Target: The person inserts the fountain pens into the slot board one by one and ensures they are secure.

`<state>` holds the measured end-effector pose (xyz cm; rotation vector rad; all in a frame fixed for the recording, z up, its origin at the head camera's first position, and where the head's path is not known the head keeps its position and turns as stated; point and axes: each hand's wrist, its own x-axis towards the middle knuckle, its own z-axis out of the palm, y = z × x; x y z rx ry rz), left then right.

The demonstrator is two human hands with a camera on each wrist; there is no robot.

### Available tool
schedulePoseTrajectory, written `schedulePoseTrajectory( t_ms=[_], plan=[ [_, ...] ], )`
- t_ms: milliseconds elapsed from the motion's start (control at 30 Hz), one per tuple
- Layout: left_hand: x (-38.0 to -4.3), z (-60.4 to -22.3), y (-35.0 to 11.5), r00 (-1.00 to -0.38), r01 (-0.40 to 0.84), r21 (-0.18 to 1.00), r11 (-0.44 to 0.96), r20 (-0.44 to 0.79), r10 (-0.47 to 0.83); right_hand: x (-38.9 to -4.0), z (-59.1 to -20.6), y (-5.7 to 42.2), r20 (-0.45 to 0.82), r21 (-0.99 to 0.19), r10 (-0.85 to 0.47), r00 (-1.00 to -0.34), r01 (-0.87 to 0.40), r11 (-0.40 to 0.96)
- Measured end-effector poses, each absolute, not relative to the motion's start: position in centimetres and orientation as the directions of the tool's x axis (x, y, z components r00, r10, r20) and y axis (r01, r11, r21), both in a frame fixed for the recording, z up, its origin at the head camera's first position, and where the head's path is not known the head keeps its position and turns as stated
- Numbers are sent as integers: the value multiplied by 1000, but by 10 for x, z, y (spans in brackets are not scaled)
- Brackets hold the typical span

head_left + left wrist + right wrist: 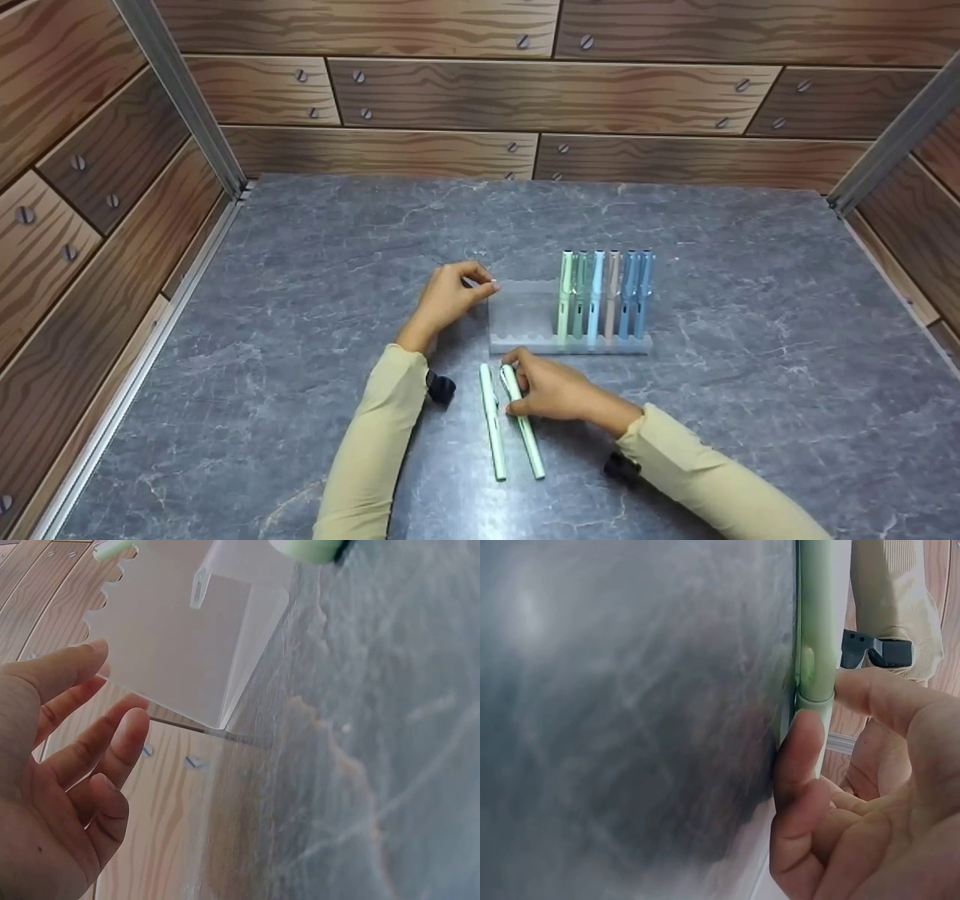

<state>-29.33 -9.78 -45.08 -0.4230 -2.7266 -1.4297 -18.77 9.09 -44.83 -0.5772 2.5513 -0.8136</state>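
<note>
A clear frosted pen stand (523, 311) stands on the table, its left part bare and scalloped slots along its edges. My left hand (448, 296) pinches its upper left corner between thumb and fingertips; in the left wrist view the thumb (71, 667) lies at the notched edge. In front of the stand, two pale green pens lie side by side. My right hand (553, 386) grips the right-hand pen (532, 448) near its clip end, thumb and fingers on either side of the barrel (817, 630). The left-hand pen (492, 431) lies untouched beside it.
Several pens stand in the right part of the stand: a light green pen (565, 300), a darker green one (580, 304), a light blue one (596, 300), a greyish pink one (612, 300) and blue ones (643, 300). Wood-patterned panels (450, 90) wall the marbled grey table (300, 247).
</note>
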Motion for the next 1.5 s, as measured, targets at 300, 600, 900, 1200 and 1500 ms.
schedulePoseTrajectory(
  t_ms=[300, 600, 900, 1200, 1500],
  plan=[
    [-293, -450, -98, -968, 229, 807, 544, 128, 217, -187, -447, 94, -235, -635, -514, -825, -270, 723],
    [-293, -450, -98, -964, 249, 798, 550, 150, 218, -191, -442, 101, -222, -754, -573, -789, -233, 614],
    [-294, -450, -98, -964, 249, 800, 546, 152, 217, -192, -430, 111, -224, -849, -612, -759, -157, 505],
    [-294, -450, -98, -963, 253, 802, 542, 152, 225, -195, -417, 118, -227, -886, -620, -751, -104, 451],
    [-295, -450, -98, -960, 264, 800, 538, 162, 228, -199, -404, 128, -195, -901, -615, -764, -108, 420]
  ],
)
